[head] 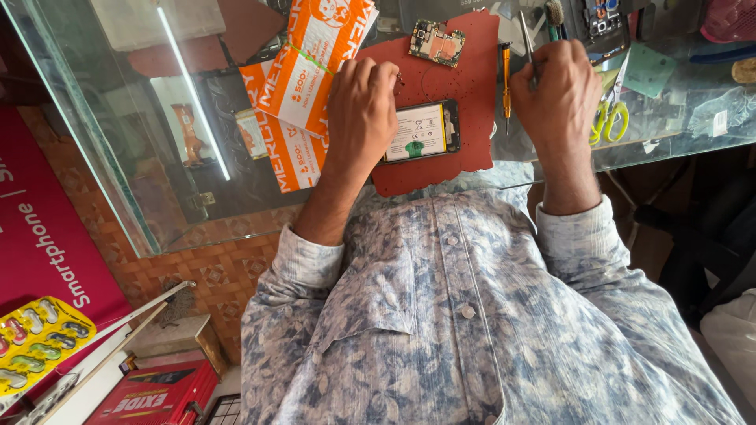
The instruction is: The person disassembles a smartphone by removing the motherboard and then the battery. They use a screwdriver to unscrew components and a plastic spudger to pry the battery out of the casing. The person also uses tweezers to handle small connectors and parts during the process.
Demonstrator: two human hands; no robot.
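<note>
The opened phone [420, 131] lies on the red mat [465, 79], just right of the left hand [361, 106], fingers curled; the right hand [556, 90] pinches tweezers [525, 35].

Glass counter [118, 157] w/ red mat [465, 55], screwdriver [506, 79], scissors [610, 122]

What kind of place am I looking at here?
Most likely a phone repair counter: an opened phone lies on a red work mat, a loose circuit board and an orange screwdriver beside it, on a glass counter.
</note>
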